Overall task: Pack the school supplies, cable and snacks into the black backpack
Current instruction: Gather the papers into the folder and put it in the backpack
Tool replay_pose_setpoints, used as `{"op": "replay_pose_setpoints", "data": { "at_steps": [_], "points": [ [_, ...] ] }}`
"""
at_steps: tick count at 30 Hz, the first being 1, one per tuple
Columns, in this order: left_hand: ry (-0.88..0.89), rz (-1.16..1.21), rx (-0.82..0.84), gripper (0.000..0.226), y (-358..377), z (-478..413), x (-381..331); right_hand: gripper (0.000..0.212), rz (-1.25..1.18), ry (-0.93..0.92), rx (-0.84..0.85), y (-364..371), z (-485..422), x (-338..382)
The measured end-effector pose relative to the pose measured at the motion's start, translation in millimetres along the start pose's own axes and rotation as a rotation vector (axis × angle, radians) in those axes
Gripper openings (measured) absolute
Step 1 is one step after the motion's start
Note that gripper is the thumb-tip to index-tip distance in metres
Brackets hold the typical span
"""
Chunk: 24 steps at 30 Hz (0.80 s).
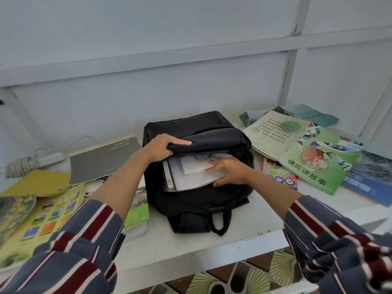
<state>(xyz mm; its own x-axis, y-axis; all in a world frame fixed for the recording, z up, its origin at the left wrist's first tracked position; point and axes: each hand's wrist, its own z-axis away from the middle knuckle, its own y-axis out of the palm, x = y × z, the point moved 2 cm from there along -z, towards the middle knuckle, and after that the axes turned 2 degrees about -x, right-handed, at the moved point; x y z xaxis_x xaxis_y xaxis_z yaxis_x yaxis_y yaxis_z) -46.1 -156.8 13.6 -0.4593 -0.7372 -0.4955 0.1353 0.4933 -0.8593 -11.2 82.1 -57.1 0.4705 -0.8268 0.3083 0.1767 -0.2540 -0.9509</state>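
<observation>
White shelf (265, 211) against a pale wall: the only readable title is 佛陀讲故事, on the green book (311, 172) right of the bag; print on the grey book (104, 160) to the left is too small to read. Black backpack (191, 204) lies flat mid-shelf with its main pocket open, white papers (191, 177) and a barcoded book edge inside. Left hand (163, 148) grips the lifted flap (212, 142); right hand (230, 171) lays fairly straight fingers on the papers, thumb at their near edge.

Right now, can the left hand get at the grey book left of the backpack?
Probably yes, once freed. The left hand grips the backpack flap, holding it open. The grey book lies just beside it, cover bare, nothing between. It must drop the flap first.
</observation>
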Motion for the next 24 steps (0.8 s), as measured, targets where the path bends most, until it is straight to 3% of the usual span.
{"op": "replay_pose_setpoints", "data": {
  "at_steps": [19,24],
  "points": [
    [-0.008,-0.014,0.003,0.084,-3,4,-12,0.052,-0.07,0.056,-0.037,-3,2,7],
    [-0.016,-0.09,0.018,0.072,-6,3,-17,0.051,-0.072,0.077,-0.054,-5,0,11]
  ]
}}
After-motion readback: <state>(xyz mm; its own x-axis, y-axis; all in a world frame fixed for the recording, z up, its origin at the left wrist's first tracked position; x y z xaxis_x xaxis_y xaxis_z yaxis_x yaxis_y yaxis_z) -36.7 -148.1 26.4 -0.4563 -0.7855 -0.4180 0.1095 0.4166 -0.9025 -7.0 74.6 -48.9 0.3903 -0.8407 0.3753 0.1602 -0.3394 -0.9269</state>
